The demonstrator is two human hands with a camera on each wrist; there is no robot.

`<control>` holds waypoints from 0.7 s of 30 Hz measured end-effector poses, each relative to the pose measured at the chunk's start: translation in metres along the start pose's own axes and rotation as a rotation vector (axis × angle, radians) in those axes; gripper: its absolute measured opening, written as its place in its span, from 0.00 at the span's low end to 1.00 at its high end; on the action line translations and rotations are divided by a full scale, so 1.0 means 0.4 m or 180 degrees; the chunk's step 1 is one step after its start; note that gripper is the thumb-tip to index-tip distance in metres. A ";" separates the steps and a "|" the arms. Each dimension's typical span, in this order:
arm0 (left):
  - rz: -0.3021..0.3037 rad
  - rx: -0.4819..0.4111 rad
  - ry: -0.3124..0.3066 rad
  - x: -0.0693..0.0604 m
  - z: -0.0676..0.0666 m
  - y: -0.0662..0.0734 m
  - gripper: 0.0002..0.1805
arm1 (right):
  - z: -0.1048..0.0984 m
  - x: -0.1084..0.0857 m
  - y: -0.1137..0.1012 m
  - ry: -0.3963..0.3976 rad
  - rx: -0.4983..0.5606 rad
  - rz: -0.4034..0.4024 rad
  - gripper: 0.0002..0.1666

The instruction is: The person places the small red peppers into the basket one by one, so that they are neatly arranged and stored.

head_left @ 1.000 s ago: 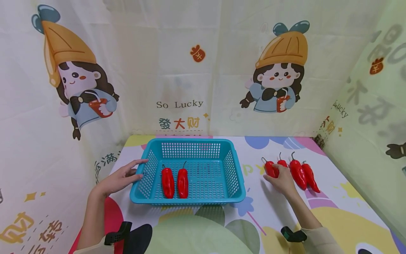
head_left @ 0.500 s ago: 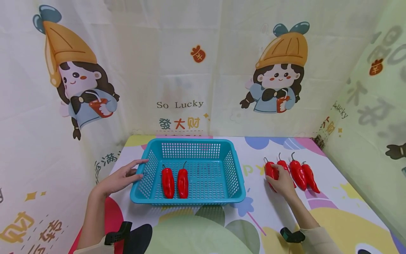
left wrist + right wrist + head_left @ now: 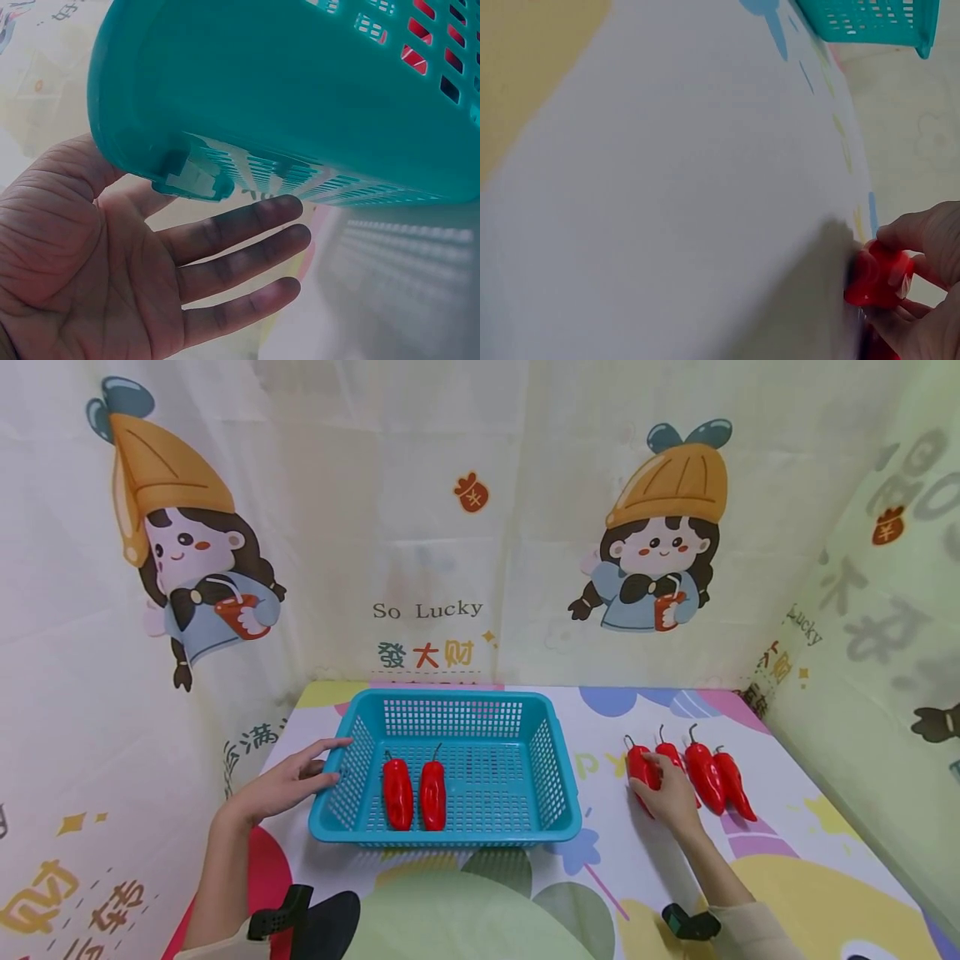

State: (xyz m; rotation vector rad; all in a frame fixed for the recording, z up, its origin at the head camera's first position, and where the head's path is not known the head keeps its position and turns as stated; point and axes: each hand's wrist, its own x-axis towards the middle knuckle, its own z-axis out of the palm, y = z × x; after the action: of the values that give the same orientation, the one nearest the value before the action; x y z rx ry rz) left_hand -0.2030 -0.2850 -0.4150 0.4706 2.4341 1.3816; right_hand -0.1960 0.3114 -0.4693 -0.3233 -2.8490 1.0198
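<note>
My left hand (image 3: 277, 787) is at the left side of a blue plastic basket (image 3: 487, 836), with thumb and index finger touching its rim. In the left wrist view, the other fingers (image 3: 240, 266) extend fairly straight below that rim. Two glossy red peppers (image 3: 397, 793) with dark stems lie side by side in the basket's left half. On the right of the table, my right hand (image 3: 671, 795) pinches a red pepper (image 3: 640, 767) between thumb and fingers; the right wrist view shows this pepper (image 3: 881, 276) low over or on the table, its contact unclear.
Beside the held pepper lie three more red peppers (image 3: 703, 772) in a row, one partly covered by my right hand. The table (image 3: 615, 868) has a colourful printed cover. Printed cloth (image 3: 540, 568) hangs behind it and at both sides.
Over the last second my right hand and the pepper it holds shift slightly right and become nearly still. The left hand and basket stay put; the head view tilts up slightly.
</note>
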 end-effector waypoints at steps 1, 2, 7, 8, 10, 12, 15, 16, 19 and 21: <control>-0.0002 0.0001 -0.0003 0.001 0.000 0.000 0.43 | 0.001 -0.002 0.001 0.0014 0.0014 0.0018 0.44; -0.0005 -0.0001 -0.0008 0.002 0.001 0.000 0.43 | 0.002 -0.003 0.002 0.0027 0.0024 0.0029 0.44; -0.0010 -0.0011 -0.0024 0.004 0.002 0.000 0.44 | 0.005 -0.009 0.001 0.0115 0.0065 0.0038 0.43; -0.0010 -0.0014 -0.0024 0.004 0.002 0.000 0.44 | 0.005 -0.009 0.000 0.0138 0.0081 0.0036 0.43; -0.0015 -0.0011 -0.0018 0.003 0.002 -0.001 0.44 | 0.005 -0.011 -0.003 0.0187 0.0097 0.0027 0.43; -0.0018 -0.0013 -0.0013 0.002 0.002 -0.001 0.44 | 0.005 -0.012 -0.008 0.0219 0.0116 0.0025 0.43; -0.0023 -0.0015 -0.0007 0.000 0.001 -0.001 0.44 | 0.002 -0.013 -0.016 0.0243 0.0138 0.0002 0.42; -0.0023 -0.0015 -0.0006 0.000 0.001 -0.001 0.44 | 0.001 -0.014 -0.020 0.0248 0.0161 0.0011 0.42; -0.0030 -0.0020 -0.0005 0.000 0.001 0.000 0.44 | -0.005 -0.014 -0.030 0.0273 0.0198 0.0049 0.43; -0.0033 -0.0017 -0.0008 0.000 0.001 0.000 0.44 | -0.008 -0.015 -0.038 0.0306 0.0236 0.0077 0.43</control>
State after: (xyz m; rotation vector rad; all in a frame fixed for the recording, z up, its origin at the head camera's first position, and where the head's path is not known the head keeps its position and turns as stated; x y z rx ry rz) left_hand -0.2030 -0.2846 -0.4152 0.4574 2.4269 1.3821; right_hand -0.1922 0.3005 -0.4571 -0.3898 -2.7211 1.0803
